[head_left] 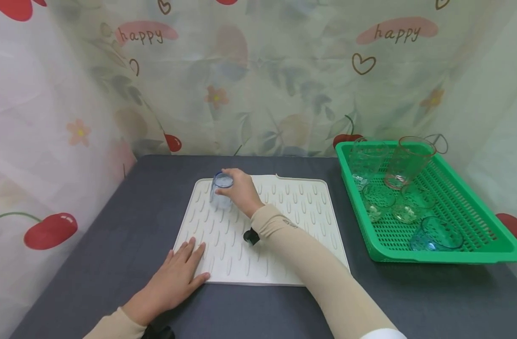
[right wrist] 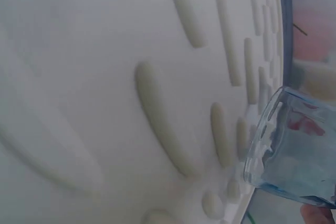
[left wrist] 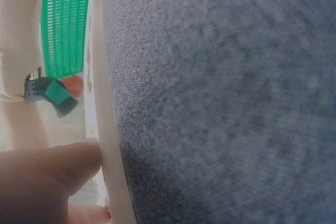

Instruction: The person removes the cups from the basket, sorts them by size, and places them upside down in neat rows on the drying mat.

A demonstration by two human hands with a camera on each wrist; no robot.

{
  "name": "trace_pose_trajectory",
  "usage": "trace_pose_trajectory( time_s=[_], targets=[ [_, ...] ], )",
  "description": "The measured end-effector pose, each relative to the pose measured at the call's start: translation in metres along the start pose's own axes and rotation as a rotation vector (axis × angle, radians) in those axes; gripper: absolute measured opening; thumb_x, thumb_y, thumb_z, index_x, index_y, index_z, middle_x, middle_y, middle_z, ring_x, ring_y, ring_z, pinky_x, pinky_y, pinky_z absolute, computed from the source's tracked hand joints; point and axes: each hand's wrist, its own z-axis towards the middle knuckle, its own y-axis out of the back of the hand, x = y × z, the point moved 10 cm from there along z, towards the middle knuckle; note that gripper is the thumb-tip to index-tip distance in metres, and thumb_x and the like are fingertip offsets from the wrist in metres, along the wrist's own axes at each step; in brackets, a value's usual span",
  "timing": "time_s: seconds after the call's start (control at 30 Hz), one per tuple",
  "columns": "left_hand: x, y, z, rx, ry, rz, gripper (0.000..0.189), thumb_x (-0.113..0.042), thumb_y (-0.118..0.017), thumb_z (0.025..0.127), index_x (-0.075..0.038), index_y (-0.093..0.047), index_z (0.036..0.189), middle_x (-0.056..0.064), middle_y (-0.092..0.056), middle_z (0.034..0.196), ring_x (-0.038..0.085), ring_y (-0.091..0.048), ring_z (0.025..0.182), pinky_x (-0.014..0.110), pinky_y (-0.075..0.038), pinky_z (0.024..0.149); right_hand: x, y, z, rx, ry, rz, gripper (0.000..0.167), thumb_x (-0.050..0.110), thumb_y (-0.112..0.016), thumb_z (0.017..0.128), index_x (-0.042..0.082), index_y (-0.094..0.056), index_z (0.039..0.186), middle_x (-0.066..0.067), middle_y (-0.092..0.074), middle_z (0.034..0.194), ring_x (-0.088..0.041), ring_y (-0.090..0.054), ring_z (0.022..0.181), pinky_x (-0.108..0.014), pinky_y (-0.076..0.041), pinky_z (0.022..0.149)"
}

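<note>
At the far left part of a white drying mat [head_left: 279,263] with raised oval ridges, my right hand [head_left: 241,192] grips a clear bluish drinking glass [head_left: 221,200] near its rim. The glass is upright, its thick base close at the mat in the right wrist view, where a fingertip [right wrist: 317,214] shows beside the glass wall. My left hand [head_left: 175,278] rests with spread, straight fingers on the mat's front left corner. In the left wrist view the left thumb [left wrist: 79,163] lies at the mat's edge.
A green slotted basket [head_left: 444,256] stands right of the mat. Inside are a pink-tinted glass mug [head_left: 410,162], a tall clear glass [head_left: 368,160], small clear glasses [head_left: 377,202] and a blue glass [head_left: 436,235]. Patterned curtains [head_left: 275,84] enclose the dark grey table [head_left: 118,235].
</note>
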Motion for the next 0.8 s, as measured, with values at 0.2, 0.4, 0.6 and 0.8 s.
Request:
trace_pose_trajectory(
  time_s=[0.2,0.4,0.6,0.8],
  targets=[
    [-0.002,0.002,0.0,-0.02,-0.018,0.002,0.068,-0.04,-0.059,0.094,-0.001,-0.04,0.146,0.028,-0.031,0.152,0.045,-0.03,0.14,0.068,-0.024,0.107,0.0,-0.007,0.001,0.01,0.013,-0.043,0.064,0.025,-0.079,0.081,0.008,-0.054,0.137,-0.009,-0.051,0.144,-0.023,-0.045,0.136,-0.034,-0.034,0.113],
    [-0.002,0.002,-0.001,-0.002,-0.015,-0.004,0.069,-0.041,-0.059,0.095,-0.001,-0.039,0.147,0.028,-0.03,0.152,0.045,-0.029,0.141,0.068,-0.024,0.107,0.002,-0.01,0.001,0.023,0.017,-0.063,0.064,0.027,-0.078,0.082,0.009,-0.054,0.138,-0.009,-0.051,0.144,-0.022,-0.044,0.137,-0.041,-0.021,0.119],
    [-0.001,0.001,0.0,0.012,-0.012,-0.005,0.069,-0.042,-0.058,0.095,-0.002,-0.038,0.147,0.028,-0.029,0.153,0.045,-0.028,0.141,0.068,-0.023,0.108,0.001,-0.012,0.003,0.026,0.024,-0.084,0.064,0.028,-0.078,0.081,0.01,-0.054,0.138,-0.009,-0.051,0.143,-0.022,-0.046,0.135,-0.037,-0.028,0.117],
    [-0.001,-0.001,0.001,0.017,-0.012,-0.008,0.07,-0.042,-0.058,0.095,-0.002,-0.037,0.148,0.028,-0.029,0.153,0.045,-0.028,0.141,0.068,-0.023,0.108,-0.002,-0.014,0.006,0.037,0.007,-0.079,0.065,0.029,-0.08,0.08,0.012,-0.054,0.137,-0.007,-0.053,0.141,-0.021,-0.048,0.133,-0.033,-0.034,0.113]
  ],
)
